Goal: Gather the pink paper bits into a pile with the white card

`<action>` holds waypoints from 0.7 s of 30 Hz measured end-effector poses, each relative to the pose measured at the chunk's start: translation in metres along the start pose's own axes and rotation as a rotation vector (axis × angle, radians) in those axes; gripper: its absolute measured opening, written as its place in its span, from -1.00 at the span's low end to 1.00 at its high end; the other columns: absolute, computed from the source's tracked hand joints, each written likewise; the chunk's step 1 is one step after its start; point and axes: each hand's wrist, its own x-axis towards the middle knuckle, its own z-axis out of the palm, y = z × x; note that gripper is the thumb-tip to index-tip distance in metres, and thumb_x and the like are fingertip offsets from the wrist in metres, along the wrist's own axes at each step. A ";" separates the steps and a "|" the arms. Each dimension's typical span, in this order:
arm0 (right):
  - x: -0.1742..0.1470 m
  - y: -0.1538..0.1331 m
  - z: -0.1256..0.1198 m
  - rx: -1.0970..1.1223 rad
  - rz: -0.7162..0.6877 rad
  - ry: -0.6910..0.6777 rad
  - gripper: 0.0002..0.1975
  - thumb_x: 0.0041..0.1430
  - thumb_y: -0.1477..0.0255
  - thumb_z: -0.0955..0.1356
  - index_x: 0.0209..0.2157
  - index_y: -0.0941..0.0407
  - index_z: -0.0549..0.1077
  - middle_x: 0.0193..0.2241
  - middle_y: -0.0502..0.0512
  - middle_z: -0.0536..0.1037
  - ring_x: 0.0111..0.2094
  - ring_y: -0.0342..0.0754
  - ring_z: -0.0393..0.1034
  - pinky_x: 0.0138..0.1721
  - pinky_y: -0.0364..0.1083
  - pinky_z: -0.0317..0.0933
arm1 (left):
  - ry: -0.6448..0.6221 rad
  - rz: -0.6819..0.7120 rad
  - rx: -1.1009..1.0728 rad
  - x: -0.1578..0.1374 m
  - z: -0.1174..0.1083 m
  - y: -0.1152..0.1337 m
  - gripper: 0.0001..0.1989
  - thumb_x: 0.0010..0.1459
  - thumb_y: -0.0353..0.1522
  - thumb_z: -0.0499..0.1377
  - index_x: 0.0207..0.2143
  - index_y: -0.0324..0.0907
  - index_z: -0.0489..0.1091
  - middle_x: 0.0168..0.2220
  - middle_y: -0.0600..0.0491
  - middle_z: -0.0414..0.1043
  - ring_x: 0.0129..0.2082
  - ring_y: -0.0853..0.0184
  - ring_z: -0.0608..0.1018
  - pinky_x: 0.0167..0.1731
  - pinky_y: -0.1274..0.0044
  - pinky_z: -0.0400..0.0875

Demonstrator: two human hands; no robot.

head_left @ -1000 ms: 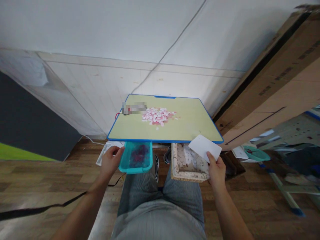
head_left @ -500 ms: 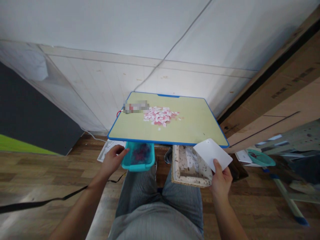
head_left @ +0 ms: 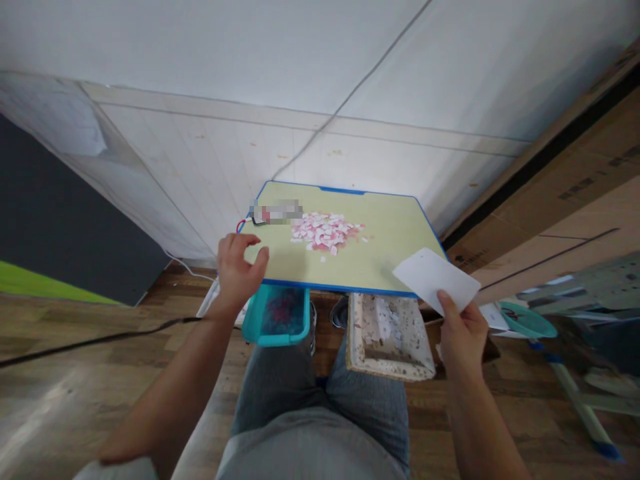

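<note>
Blue edge: rims the pale board, its far side close along the wall.
Pieces: pink and white, heaped mid-board, a few loose beside the heap.
Left hand: over the board's front left corner, thumb and fingers wide apart; whether it touches the board, I cannot tell.
Right hand: pinches the card by its near edge, thumb on top.
Card's reach: across the board's front right corner; contact unclear.
Tub: teal, below the front edge, toward the left.
Box: speckled white, below the same edge, toward the right.
Carton: tall, near the board's right edge.
Room: pale surface shows between pieces and card, and between pieces and front edge; tub and box stand apart, a shoe showing between.
</note>
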 end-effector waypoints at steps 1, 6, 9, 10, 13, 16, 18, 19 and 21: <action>0.010 -0.004 0.010 -0.007 -0.029 -0.054 -0.54 0.12 0.14 0.52 -0.05 0.16 0.66 -0.07 0.23 0.69 -0.06 0.15 0.58 0.07 0.14 0.40 | 0.023 0.007 -0.012 0.014 0.013 -0.001 -0.80 0.22 -0.25 0.22 -0.13 -0.11 0.42 -0.12 -0.05 0.47 -0.01 0.11 0.47 0.10 0.25 0.34; 0.049 -0.006 0.051 -0.088 -0.032 -0.277 -0.51 0.07 0.04 0.52 -0.18 0.18 0.67 -0.41 0.16 0.68 -0.40 0.08 0.55 -0.28 0.05 0.43 | 0.016 -0.023 0.010 0.055 0.066 -0.020 -0.75 0.21 -0.27 0.20 -0.07 -0.12 0.42 -0.04 -0.09 0.45 0.05 0.07 0.44 0.15 0.22 0.28; 0.054 0.003 0.058 -0.067 0.002 -0.315 -0.50 0.03 0.02 0.53 -0.23 0.19 0.67 -0.45 0.14 0.67 -0.45 0.05 0.52 -0.32 0.02 0.40 | 0.001 -0.039 0.049 0.054 0.077 -0.031 -0.75 0.22 -0.26 0.18 -0.07 -0.13 0.43 -0.03 -0.11 0.46 0.07 0.06 0.43 0.16 0.23 0.26; 0.054 0.006 0.058 -0.059 0.013 -0.315 -0.50 0.02 0.03 0.54 -0.24 0.19 0.66 -0.45 0.14 0.67 -0.45 0.05 0.51 -0.32 0.02 0.40 | -0.005 -0.040 0.061 0.052 0.078 -0.033 -0.74 0.23 -0.25 0.18 -0.07 -0.14 0.43 -0.04 -0.12 0.46 0.08 0.06 0.43 0.17 0.24 0.25; 0.053 0.013 0.055 -0.052 0.049 -0.316 -0.48 -0.01 0.03 0.56 -0.23 0.20 0.66 -0.44 0.13 0.67 -0.43 0.05 0.52 -0.30 0.03 0.41 | -0.021 -0.035 0.078 0.048 0.078 -0.034 -0.73 0.23 -0.24 0.17 -0.07 -0.16 0.44 -0.04 -0.13 0.47 0.06 0.07 0.44 0.16 0.26 0.25; 0.055 0.014 0.052 -0.062 0.065 -0.310 -0.45 -0.03 0.02 0.56 -0.21 0.21 0.66 -0.44 0.12 0.67 -0.41 0.05 0.53 -0.28 0.04 0.43 | -0.035 -0.038 0.083 0.048 0.077 -0.029 -0.75 0.23 -0.26 0.16 -0.08 -0.16 0.44 -0.05 -0.13 0.46 0.05 0.07 0.44 0.14 0.27 0.25; 0.058 0.012 0.051 -0.058 0.059 -0.302 -0.45 -0.04 0.01 0.55 -0.21 0.21 0.66 -0.44 0.11 0.67 -0.40 0.06 0.54 -0.27 0.06 0.46 | -0.038 -0.027 0.068 0.049 0.076 -0.023 -0.76 0.24 -0.26 0.16 -0.08 -0.15 0.44 -0.05 -0.13 0.46 0.06 0.07 0.44 0.14 0.27 0.25; 0.059 0.011 0.051 -0.052 0.054 -0.295 -0.46 -0.03 0.02 0.55 -0.21 0.20 0.66 -0.44 0.11 0.67 -0.39 0.07 0.54 -0.27 0.07 0.47 | -0.040 -0.018 0.057 0.051 0.076 -0.021 -0.76 0.24 -0.26 0.16 -0.08 -0.15 0.44 -0.05 -0.13 0.46 0.06 0.07 0.44 0.15 0.26 0.25; 0.063 0.009 0.051 -0.044 0.047 -0.278 -0.49 -0.03 0.03 0.55 -0.21 0.17 0.67 -0.44 0.11 0.68 -0.37 0.10 0.56 -0.26 0.09 0.48 | -0.051 0.001 0.038 0.059 0.077 -0.016 -0.76 0.24 -0.26 0.17 -0.08 -0.14 0.44 -0.04 -0.12 0.45 0.06 0.07 0.43 0.15 0.25 0.25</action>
